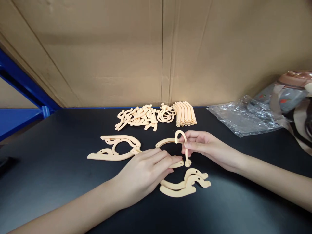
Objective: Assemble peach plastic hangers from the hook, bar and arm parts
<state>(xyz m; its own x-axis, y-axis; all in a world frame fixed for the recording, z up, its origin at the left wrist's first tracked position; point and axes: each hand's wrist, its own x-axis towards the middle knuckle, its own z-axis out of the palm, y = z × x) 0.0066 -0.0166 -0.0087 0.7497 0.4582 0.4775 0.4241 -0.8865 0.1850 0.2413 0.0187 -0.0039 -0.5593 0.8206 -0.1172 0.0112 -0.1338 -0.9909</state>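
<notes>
My left hand (146, 170) rests on the black table (60, 182), fingers pressed down on a cream plastic hanger piece (168, 141) whose curved bar arcs from under it. My right hand (207, 146) pinches a cream hook (181, 136) that stands upright over that piece, its ball end (188, 163) pointing down. A larger assembled hanger arm (114, 149) lies just left of my left hand. Two curved hanger pieces (185, 185) lie stacked in front of my hands.
A pile of loose cream hanger parts (138, 117), some hooks (166, 113) and a stack of curved strips (185, 113) lie at the table's back. A clear plastic bag (241, 118) and a patterned bag (290, 97) sit right. Cardboard (156, 48) forms the back wall; a blue frame (21, 97) stands left.
</notes>
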